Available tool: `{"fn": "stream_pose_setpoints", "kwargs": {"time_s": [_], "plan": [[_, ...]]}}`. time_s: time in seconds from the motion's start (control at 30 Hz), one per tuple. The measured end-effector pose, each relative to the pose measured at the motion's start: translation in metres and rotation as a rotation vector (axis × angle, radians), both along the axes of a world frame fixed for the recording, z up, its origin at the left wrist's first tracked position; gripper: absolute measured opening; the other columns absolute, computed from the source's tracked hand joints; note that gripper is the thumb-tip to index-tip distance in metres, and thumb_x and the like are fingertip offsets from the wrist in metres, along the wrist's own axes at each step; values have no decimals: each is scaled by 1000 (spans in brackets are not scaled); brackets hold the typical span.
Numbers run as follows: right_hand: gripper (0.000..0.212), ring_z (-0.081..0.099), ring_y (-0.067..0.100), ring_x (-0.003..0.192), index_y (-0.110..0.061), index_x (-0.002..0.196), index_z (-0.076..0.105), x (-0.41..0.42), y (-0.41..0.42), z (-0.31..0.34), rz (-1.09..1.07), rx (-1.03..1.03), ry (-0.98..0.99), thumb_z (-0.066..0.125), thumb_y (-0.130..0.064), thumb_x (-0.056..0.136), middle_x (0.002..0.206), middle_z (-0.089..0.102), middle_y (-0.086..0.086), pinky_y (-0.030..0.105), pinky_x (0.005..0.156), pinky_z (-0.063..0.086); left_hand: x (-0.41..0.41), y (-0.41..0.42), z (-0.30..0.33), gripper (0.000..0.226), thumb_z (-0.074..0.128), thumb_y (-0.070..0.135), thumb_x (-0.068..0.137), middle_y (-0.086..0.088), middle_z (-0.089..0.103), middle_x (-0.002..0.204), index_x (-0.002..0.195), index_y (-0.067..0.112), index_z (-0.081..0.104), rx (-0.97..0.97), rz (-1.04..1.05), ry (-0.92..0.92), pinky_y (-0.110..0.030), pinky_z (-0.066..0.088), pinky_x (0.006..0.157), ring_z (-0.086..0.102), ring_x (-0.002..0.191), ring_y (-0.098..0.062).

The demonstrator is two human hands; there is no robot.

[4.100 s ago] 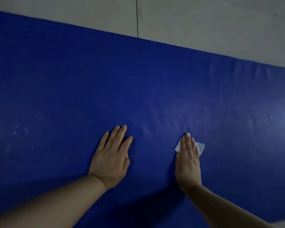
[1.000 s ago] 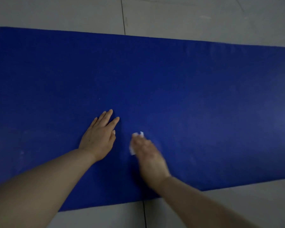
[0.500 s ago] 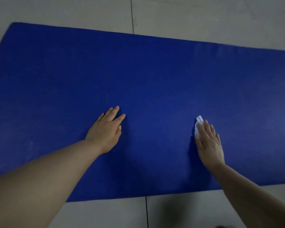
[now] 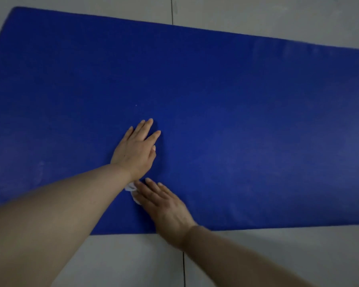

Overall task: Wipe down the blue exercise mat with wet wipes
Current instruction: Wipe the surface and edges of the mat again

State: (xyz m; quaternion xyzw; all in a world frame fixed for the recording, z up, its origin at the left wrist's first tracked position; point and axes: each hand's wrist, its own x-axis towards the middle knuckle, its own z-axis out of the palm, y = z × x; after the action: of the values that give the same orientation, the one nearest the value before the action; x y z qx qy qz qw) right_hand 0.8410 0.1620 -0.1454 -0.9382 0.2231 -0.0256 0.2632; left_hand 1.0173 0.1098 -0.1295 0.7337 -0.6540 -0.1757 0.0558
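Currently wiping near edge, most of mat not visibly done

Laid flat on a pale tiled floor: blue exercise mat, far and near edges in view, right end cut off by the frame. Planted palm-down near the mat's middle: left hand, fingers straight and slightly spread, holding nothing (bracing, by the look of it). Pressed to the mat just below the left wrist: right hand, fingers extended flat over a small white wet wipe, only its crumpled edge showing past the fingertips. Judged mid-stroke, close to the near edge. No clear wet sheen to mark finished ground; faint pale smudges at the left end and upper right. Progress uncertain, likely both ends and the far strip outstanding.
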Motion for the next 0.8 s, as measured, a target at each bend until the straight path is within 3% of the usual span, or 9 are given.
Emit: {"fn": "stream_pose_setpoints", "kwargs": {"time_s": [0.1, 0.13, 0.2, 0.3, 0.4, 0.47, 0.57, 0.7, 0.8], "plan": [[70, 40, 35, 133, -5, 133, 53, -51, -36, 13, -54, -70, 37, 55, 19, 67, 143, 46, 10, 46, 112, 24, -2, -1, 1, 50, 28, 25, 101, 0, -4, 160, 150, 22, 22, -17, -18, 11, -31, -4, 117, -5, 146, -15], [78, 44, 39, 128, -3, 130, 55, -75, -49, 17, -124, -76, 71, 55, 26, 58, 139, 49, 12, 42, 113, 25, -3, -1, 1, 50, 28, 25, 101, 0, -4, 160, 150, 22, 22, -20, -17, 19, -30, -5, 116, -6, 146, -14], [87, 39, 33, 133, -3, 133, 49, -128, -70, 21, -284, -60, 144, 49, 35, 55, 142, 44, 11, 31, 116, 15, -3, 0, 2, 50, 28, 25, 101, 1, -5, 160, 150, 23, 21, -28, -9, 29, -30, -6, 117, -6, 146, -14], [85, 15, 16, 145, -22, 142, 26, -165, -82, 24, -594, -14, 154, 38, 31, 77, 152, 24, -3, 15, 116, 0, -4, 1, 1, 50, 27, 25, 101, 1, -5, 160, 150, 23, 20, -38, -4, 35, -29, -7, 116, -6, 146, -14], [85, 22, 28, 142, -19, 143, 28, -126, -52, 10, -718, -49, 85, 39, 30, 74, 152, 28, 3, 26, 118, 7, -3, 1, -1, 50, 27, 25, 101, 1, -5, 160, 151, 23, 20, -44, 5, 35, -29, -7, 115, -6, 146, -14], [74, 31, 36, 137, -8, 140, 41, -82, -24, 3, -650, -98, 11, 39, 24, 72, 148, 35, 6, 35, 116, 16, -4, -1, -1, 50, 27, 25, 101, 0, -5, 160, 151, 23, 19, -45, 13, 38, -29, -7, 116, -6, 146, -14], [66, 26, 30, 138, -10, 138, 48, -18, 3, -1, -485, 6, -37, 47, 15, 77, 147, 35, 1, 49, 114, 17, -9, -6, 0, 50, 27, 25, 101, 0, -4, 160, 151, 22, 19, -45, 2, 35, -30, -5, 116, -5, 146, -15], [65, -7, 10, 143, -15, 149, 29, 20, 3, 3, 8, 78, 15, 42, 5, 89, 157, 16, -1, 27, 115, -15, -22, -16, 1, 50, 26, 27, 102, 0, -5, 160, 151, 24, 18, -49, -19, 60, -31, -4, 117, -6, 146, -14], [62, 2, 19, 147, -13, 149, 30, -8, -22, 7, 398, 19, 85, 44, 5, 91, 158, 18, 2, 33, 119, -3, -32, -28, 3, 50, 26, 27, 101, 0, -6, 160, 151, 24, 17, -66, -30, 76, -30, -6, 117, -7, 146, -14]]}}
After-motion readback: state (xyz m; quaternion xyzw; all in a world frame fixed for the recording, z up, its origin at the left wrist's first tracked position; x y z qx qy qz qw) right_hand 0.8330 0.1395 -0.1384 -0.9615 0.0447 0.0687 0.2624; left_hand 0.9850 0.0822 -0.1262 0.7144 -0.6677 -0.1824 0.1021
